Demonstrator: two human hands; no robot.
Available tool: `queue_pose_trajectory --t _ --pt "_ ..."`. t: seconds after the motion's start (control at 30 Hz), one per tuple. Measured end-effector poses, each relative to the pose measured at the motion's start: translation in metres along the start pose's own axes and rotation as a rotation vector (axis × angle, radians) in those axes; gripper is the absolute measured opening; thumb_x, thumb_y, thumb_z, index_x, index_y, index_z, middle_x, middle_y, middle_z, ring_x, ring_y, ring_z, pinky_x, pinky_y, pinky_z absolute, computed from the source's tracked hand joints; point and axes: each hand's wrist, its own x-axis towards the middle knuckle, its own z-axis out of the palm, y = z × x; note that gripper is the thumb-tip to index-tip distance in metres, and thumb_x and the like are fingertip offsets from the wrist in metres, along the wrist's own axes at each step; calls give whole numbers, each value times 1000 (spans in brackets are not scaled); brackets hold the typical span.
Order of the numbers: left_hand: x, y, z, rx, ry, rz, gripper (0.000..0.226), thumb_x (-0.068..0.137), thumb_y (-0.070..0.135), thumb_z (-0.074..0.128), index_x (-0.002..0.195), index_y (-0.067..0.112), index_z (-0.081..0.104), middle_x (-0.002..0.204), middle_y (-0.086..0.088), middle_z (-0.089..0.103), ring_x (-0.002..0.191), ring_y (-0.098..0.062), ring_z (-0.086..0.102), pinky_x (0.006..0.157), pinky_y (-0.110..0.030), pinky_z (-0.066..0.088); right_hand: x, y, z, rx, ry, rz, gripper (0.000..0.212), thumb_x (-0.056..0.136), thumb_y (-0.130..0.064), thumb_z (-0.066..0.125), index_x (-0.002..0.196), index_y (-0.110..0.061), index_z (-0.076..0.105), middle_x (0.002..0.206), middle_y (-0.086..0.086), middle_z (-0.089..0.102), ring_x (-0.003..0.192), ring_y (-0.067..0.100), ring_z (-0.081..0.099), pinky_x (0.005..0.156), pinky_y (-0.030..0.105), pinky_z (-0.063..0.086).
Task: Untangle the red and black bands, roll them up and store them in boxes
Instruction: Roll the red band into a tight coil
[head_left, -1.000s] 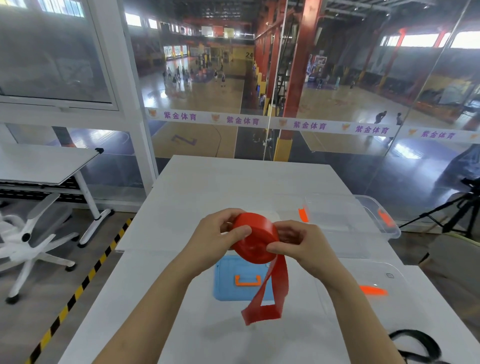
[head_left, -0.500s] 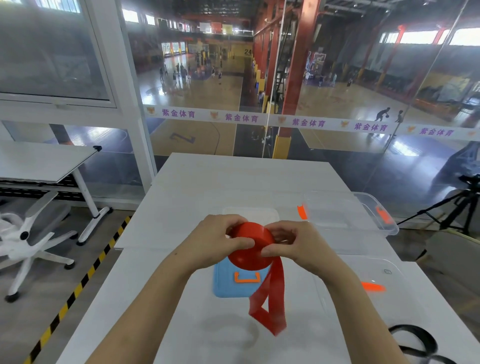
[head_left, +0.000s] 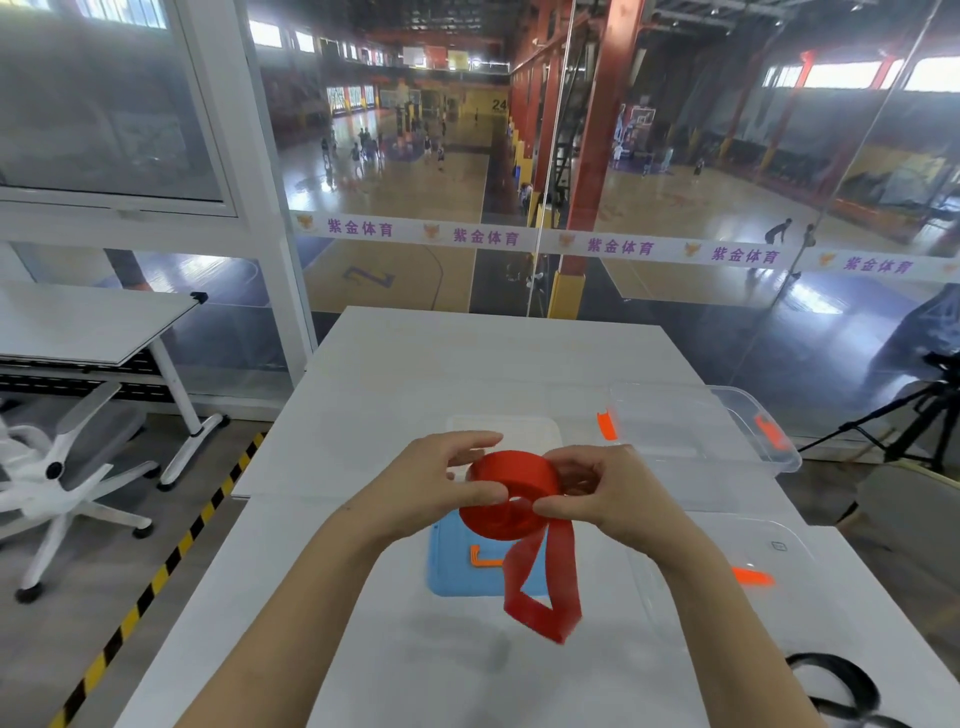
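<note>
The red band (head_left: 511, 493) is wound into a thick roll held above the white table (head_left: 467, 358). My left hand (head_left: 436, 488) pinches the roll's left side with thumb and fingers. My right hand (head_left: 608, 493) grips its right side, where a short loose tail (head_left: 543, 592) hangs down in a loop. The black band (head_left: 841, 691) lies loose on the table at the lower right, apart from both hands. A clear box (head_left: 763, 441) with orange latches stands open at the right.
A blue lid (head_left: 457, 566) with an orange handle lies flat under the roll. A clear lid (head_left: 779, 551) with an orange clip lies at the right. A small white box (head_left: 519, 431) sits behind my hands. A white chair (head_left: 57, 467) and a tripod (head_left: 914, 421) flank the table.
The roll has been turned and tipped flatter between my hands. The hanging red tail has grown shorter and swung slightly to the right.
</note>
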Motion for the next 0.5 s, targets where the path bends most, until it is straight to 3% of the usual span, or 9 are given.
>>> queue_pose_trajectory --t 0.1,0.17,0.33,0.5 --pt "2 8 7 210 -7 72 46 84 50 81 127 41 66 118 20 70 109 -7 65 94 -31 58 2 -8 4 -55 -20 -54 34 80 -21 92 112 -22 81 97 -9 82 95 10 79 90 28 64" --pt "2 9 6 202 10 85 35 84 48 81 117 38 70 108 16 73 101 -8 67 91 -34 60 1 -8 6 -2 -6 -62 35 79 -19 93 112 -21 81 99 -6 83 96 12 79 90 28 64" --pt "-3 2 10 -77 117 75 31 83 35 85 112 35 74 105 16 76 102 -8 71 89 -28 60 -1 2 7 209 18 14 45 74 -5 93 114 -20 80 105 1 84 104 19 80 99 40 61" --pt "-7 1 10 -397 103 42 25 91 25 79 115 27 72 105 5 79 96 -15 77 79 -30 64 -8 7 9 252 77 19 40 76 -5 91 111 -22 80 100 3 84 97 22 81 95 41 64"
